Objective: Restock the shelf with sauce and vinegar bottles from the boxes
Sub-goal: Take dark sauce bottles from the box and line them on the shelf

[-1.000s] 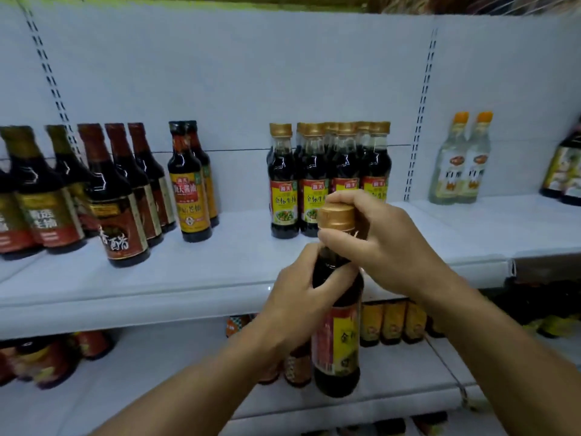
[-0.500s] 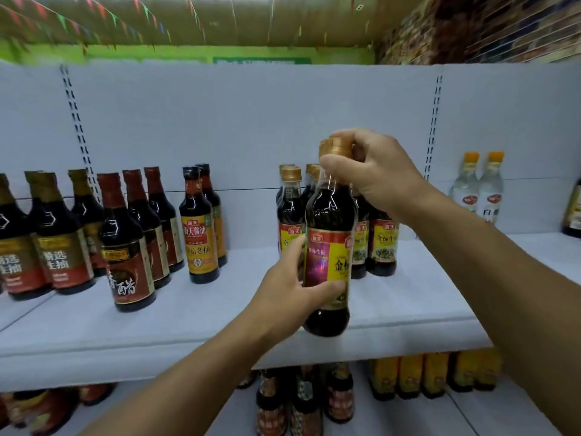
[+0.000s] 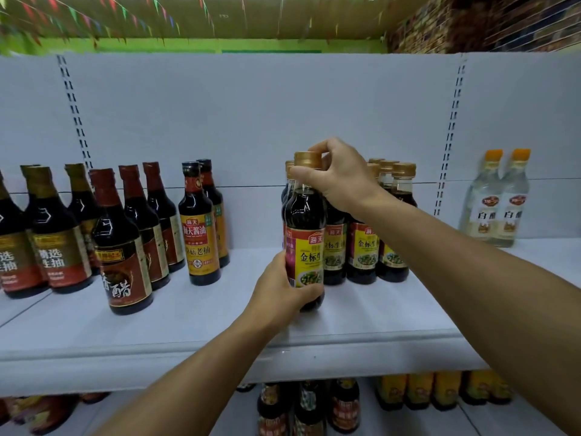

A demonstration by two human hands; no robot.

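Bottle (image 3: 304,237) is standing upright in both your hands, its long axis vertical, at the front left of the gold-capped group (image 3: 382,221) on the shelf (image 3: 220,328). Your left hand (image 3: 278,292) is wrapping its lower body; your right hand (image 3: 341,174) is pinching the cap from above. Whether its base is touching the shelf is unclear; the open spot is lying straight below.

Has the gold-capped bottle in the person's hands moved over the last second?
Yes. The held bottle rose from below the shelf edge and went inward over the shelf, ending beside the matching bottles.
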